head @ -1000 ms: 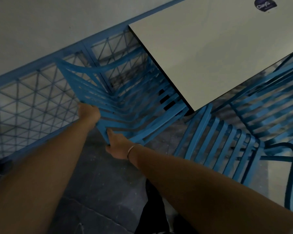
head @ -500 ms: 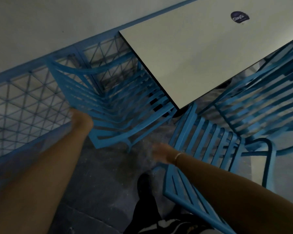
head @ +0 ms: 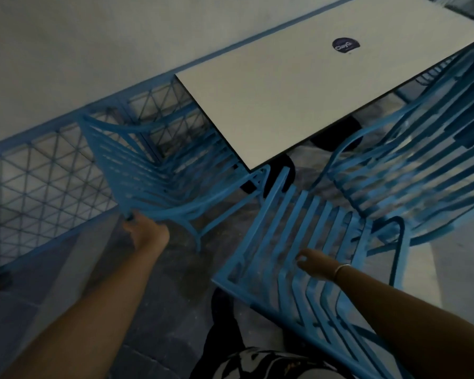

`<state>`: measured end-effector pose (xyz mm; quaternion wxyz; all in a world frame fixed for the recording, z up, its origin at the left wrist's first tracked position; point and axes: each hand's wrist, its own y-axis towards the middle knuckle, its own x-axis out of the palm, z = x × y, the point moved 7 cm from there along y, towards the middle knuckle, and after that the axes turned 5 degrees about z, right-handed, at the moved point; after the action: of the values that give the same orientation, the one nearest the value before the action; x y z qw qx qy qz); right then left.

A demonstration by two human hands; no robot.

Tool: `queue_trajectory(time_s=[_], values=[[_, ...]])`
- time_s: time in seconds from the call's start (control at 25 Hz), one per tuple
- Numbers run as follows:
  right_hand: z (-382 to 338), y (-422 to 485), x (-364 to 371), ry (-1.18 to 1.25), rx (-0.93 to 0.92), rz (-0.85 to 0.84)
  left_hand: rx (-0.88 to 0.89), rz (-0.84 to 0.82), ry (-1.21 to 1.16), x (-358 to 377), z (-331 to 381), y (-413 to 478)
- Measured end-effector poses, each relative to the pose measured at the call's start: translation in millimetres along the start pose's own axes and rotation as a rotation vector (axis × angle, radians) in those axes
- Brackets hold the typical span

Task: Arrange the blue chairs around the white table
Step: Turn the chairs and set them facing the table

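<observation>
Left hand [head: 145, 232] gripping top rail of left blue chair [head: 159, 170], which is sitting tucked at white table surface [head: 298, 91]'s near-left end. Right hand [head: 316, 265] hovering over near blue chair [head: 285, 228]'s slats, fingers relaxed, empty. Likely needing a firm rail grip before sliding it in squarely.

You see table top [head: 298, 99]: smooth, matt white, laminate look, thin dark edge. On it round sticker [head: 346, 45]: dark, slight sheen. Your left chair [head: 159, 170], middle chair [head: 290, 242], right chair [head: 422, 149]: flat metal slats and bent tube, blue paint, smooth satin finish. Beside you fence [head: 39, 181]: thin wire mesh, blue-painted metal frame. Behind it wall [head: 93, 50]: matt, plaster look. Under you floor [head: 175, 283]: grey, rough, mottled. On your right wrist bracelet [head: 341, 269]: thin bright metal. Your garment [head: 263, 362]: patterned black-and-white cloth.
</observation>
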<state>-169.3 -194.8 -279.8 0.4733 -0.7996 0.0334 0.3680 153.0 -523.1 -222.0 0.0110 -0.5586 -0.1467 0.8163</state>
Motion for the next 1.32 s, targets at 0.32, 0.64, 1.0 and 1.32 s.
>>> queue_trajectory(time_s=[0.32,0.64,1.0,1.32], values=[[123,-80,54,0.079,-0.023,-0.111,0.6,-0.418,0.459,96,62,-224],[202,-137,82,-0.003,0.042,-0.168,0.685,-0.319,0.792,114,58,-298],[180,-174,89,0.246,-0.133,-0.071,0.645,-0.291,0.794,108,46,-318],[186,-219,104,-0.406,-0.376,0.255,0.601,-0.242,0.799,100,8,-352]])
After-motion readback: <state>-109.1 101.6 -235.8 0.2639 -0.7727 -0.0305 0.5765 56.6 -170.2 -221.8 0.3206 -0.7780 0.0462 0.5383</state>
